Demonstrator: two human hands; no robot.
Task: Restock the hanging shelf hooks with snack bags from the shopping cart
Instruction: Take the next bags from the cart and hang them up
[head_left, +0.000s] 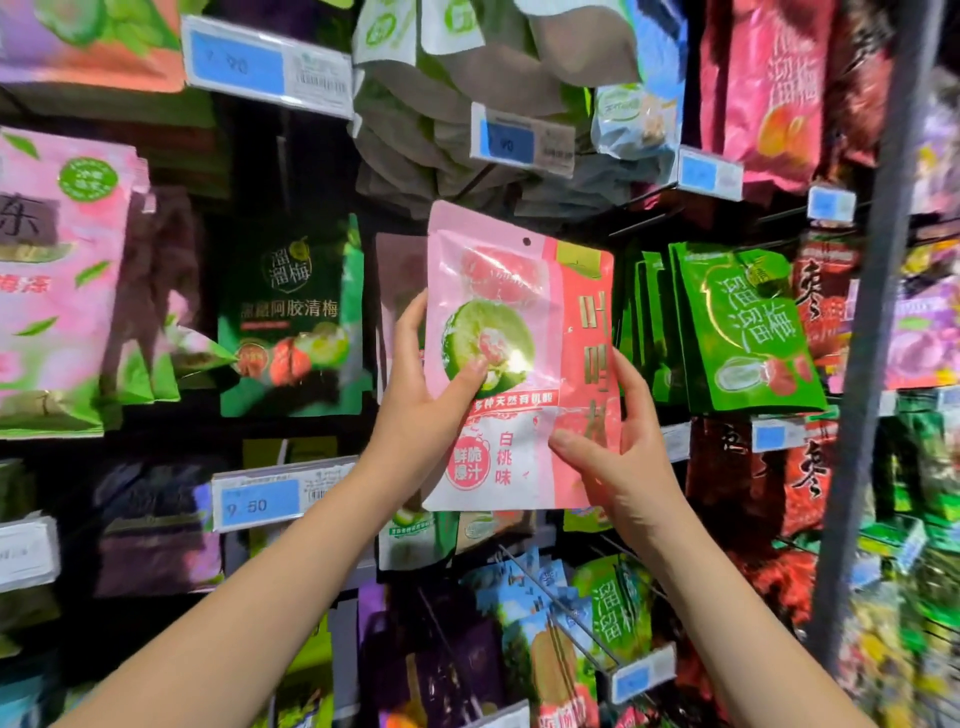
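Restocking looks to be mid-way through one bag, as far as this view shows. A pink snack bag (519, 332) is held up in front of the shelving by both hands and is not yet hung. Its hang hole (526, 241) at the top shows dark, with nothing visibly through it.

The left hand (415, 400) grips the bag's left edge, thumb pressed on the front and fingers (410, 322) wrapped behind. The right hand (628, 457) pinches the bag's lower right corner, thumb on the front and fingers (626, 379) along the right edge.

Just behind the bag's left edge hangs a duller pinkish bag (397, 280), probably the row it belongs to. The hook itself is hidden. Dark green bags (291, 322) hang to the left of the pink bag and bright green bags (748, 327) to its right. Wire hooks (566, 613) below it already carry stock, so much of the display appears full.

What remains, I judge, is threading the hole onto its hook and letting go. The shopping cart is out of view, so how many bags are left cannot be told.
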